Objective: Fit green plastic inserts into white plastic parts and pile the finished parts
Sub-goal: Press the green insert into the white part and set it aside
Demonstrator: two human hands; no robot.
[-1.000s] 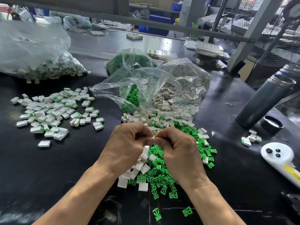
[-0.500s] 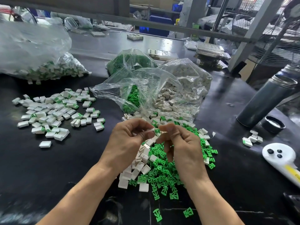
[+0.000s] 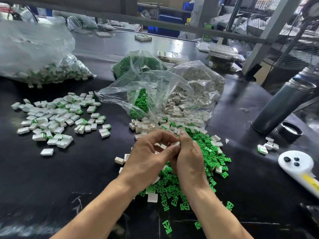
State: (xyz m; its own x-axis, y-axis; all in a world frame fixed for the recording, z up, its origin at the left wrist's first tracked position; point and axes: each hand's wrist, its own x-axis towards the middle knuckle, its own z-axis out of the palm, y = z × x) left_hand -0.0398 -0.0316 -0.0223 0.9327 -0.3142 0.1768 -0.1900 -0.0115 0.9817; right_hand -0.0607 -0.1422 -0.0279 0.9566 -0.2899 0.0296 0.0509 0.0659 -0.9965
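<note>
My left hand [image 3: 151, 157] and my right hand [image 3: 188, 159] meet above a loose heap of green inserts [image 3: 207, 156] and white parts [image 3: 143, 125] on the black table [image 3: 77, 178]. Between the fingertips of both hands sits one small white part [image 3: 175, 144]; my left thumb and my right thumb pinch it. Whether a green insert is inside it is hidden by the fingers. A spread of finished white parts with green inserts [image 3: 57, 118] lies to the left.
A clear bag [image 3: 155, 94] spilling green and white pieces lies behind my hands. A second bag of finished parts [image 3: 43, 66] sits far left. At the right stand a grey flask [image 3: 283, 104], its lid [image 3: 289, 131], a white handheld device [image 3: 296, 164] and a few parts [image 3: 267, 146].
The hands lifted slightly apart half a second ago and have closed together again on the white part, with the right thumb now pressing at its top.
</note>
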